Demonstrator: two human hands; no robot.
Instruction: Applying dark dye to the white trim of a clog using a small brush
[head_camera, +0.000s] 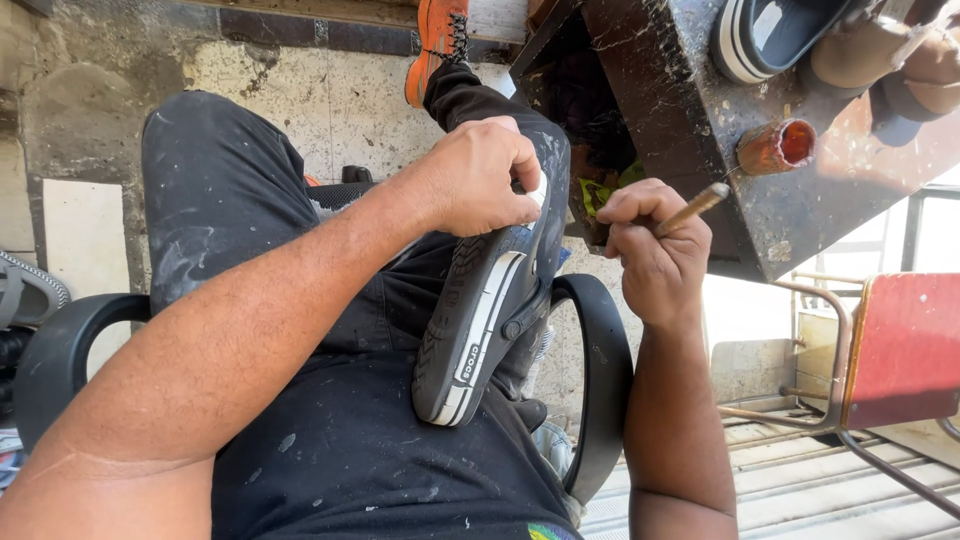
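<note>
L hand (480, 178) grips clog (478, 318); R hand (655, 255) holds brush (693, 208).

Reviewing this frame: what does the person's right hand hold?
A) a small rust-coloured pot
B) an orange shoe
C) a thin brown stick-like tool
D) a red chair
C: the right hand pinches a thin brown stick-like tool, while the left hand has its grip on the dark grey rubber clog with a white stripe on the lap.

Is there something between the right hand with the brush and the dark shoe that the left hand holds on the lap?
Nothing visible. The right hand holds the brush handle just beside the dark shoe, with only an open gap between. The left hand grips the shoe's upper end.
</note>
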